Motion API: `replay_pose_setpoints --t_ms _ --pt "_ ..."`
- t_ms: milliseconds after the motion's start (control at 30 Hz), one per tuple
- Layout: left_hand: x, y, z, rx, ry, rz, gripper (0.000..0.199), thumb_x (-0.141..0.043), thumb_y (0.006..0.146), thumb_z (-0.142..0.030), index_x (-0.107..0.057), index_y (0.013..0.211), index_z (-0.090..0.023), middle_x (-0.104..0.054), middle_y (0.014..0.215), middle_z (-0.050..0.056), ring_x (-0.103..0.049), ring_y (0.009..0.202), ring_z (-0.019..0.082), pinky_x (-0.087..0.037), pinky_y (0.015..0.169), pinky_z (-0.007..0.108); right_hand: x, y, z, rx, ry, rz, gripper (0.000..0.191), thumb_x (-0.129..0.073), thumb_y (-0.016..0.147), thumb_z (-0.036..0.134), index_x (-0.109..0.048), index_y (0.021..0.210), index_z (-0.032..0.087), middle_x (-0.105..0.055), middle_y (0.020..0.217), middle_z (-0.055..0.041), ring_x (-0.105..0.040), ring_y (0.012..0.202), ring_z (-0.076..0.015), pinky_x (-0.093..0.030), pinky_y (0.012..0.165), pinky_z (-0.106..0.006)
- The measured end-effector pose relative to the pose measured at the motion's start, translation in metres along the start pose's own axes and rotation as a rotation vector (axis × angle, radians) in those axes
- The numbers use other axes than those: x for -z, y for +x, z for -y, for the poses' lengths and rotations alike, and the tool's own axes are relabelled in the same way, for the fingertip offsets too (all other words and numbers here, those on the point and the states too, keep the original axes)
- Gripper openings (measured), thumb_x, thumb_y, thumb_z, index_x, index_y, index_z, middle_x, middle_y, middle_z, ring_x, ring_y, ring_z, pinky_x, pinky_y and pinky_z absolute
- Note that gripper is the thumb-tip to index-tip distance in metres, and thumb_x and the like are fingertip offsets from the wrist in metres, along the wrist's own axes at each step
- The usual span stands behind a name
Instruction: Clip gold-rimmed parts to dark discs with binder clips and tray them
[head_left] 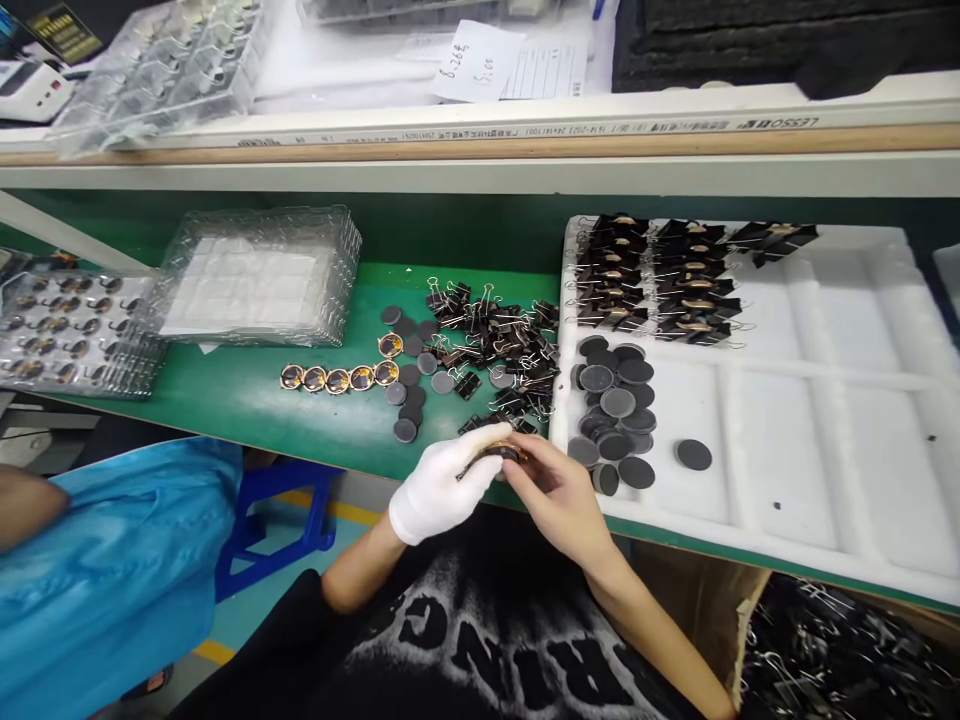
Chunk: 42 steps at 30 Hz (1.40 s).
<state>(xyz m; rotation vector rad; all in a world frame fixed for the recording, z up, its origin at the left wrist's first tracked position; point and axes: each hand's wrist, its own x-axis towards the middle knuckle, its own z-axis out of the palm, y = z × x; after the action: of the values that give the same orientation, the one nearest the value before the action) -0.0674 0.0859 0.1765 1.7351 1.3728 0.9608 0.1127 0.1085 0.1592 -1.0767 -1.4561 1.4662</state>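
My left hand (pixel 442 485), in a white glove, and my bare right hand (pixel 559 490) meet at the table's front edge. Between their fingertips is a round watch-like piece (pixel 502 452) with a gold rim and a dark part, partly covered by the fingers. Just beyond them lies a heap of black binder clips (pixel 495 335). Several gold-rimmed round pieces (pixel 338 381) form a row on the green table (pixel 247 410). Dark grey discs (pixel 411 395) lie between that row and the clips.
At the right, a white foam tray (pixel 780 400) holds clipped pieces (pixel 694 280) and loose grey discs (pixel 617 402). Clear plastic trays (pixel 259 280) are stacked at the left. A shelf (pixel 480 145) crosses above. A person in blue (pixel 135 560) is at the left. A box of clips (pixel 832 650) stands below right.
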Motion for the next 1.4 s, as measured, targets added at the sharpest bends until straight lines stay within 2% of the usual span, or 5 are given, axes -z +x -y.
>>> replay_pose_setpoints --t_ms 233,367,667,1033,1400 --pt "0.026 0.059 0.027 0.149 0.594 -0.284 0.03 -0.049 0.104 -0.042 -0.072 0.105 -0.021 -0.078 0.084 0.003 -0.073 0.075 0.017 -0.053 0.075 0.028 0.002 0.005 -0.002 -0.21 0.271 -0.127 0.02 -0.078 0.087 0.038 -0.078 0.1 0.024 -0.08 0.094 -0.0055 -0.073 0.074 -0.0184 -0.063 0.073 -0.034" --pt "0.034 0.086 0.034 0.238 1.004 -0.097 0.04 -0.055 0.097 -0.054 -0.067 0.08 -0.02 -0.071 0.07 0.006 -0.068 0.064 0.022 -0.039 0.059 0.03 0.004 0.011 0.003 -0.294 0.464 -0.131 0.023 -0.081 0.084 0.042 -0.08 0.097 0.023 -0.079 0.087 -0.0045 -0.069 0.067 -0.0142 -0.059 0.065 -0.028" --pt "-0.005 0.051 0.001 -0.12 0.343 -0.454 0.038 -0.056 0.098 -0.029 -0.05 0.062 -0.02 -0.05 0.053 -0.005 -0.043 0.049 0.008 -0.038 0.056 0.023 0.006 0.015 0.005 -0.263 0.658 -0.119 0.017 -0.083 0.083 0.041 -0.082 0.092 0.027 -0.075 0.121 -0.0054 -0.07 0.099 -0.0187 -0.059 0.09 -0.033" --pt "0.022 0.036 -0.001 -0.125 0.601 0.049 0.041 -0.061 0.084 -0.057 -0.055 0.066 -0.021 -0.059 0.053 -0.002 -0.057 0.049 0.014 -0.033 0.053 0.029 0.022 0.007 0.002 -0.126 0.53 0.173 0.011 -0.076 0.089 0.033 -0.082 0.095 0.025 -0.077 0.099 -0.0085 -0.074 0.095 -0.0248 -0.063 0.073 -0.035" --pt "0.014 0.039 -0.001 -0.266 0.66 0.11 0.043 -0.06 0.075 -0.057 -0.042 0.056 -0.023 -0.052 0.044 -0.001 -0.058 0.042 0.017 -0.029 0.048 0.03 0.032 0.0 0.007 -0.199 0.475 0.192 0.016 -0.08 0.085 0.039 -0.082 0.094 0.026 -0.079 0.108 -0.0114 -0.065 0.128 -0.0316 -0.06 0.096 -0.046"
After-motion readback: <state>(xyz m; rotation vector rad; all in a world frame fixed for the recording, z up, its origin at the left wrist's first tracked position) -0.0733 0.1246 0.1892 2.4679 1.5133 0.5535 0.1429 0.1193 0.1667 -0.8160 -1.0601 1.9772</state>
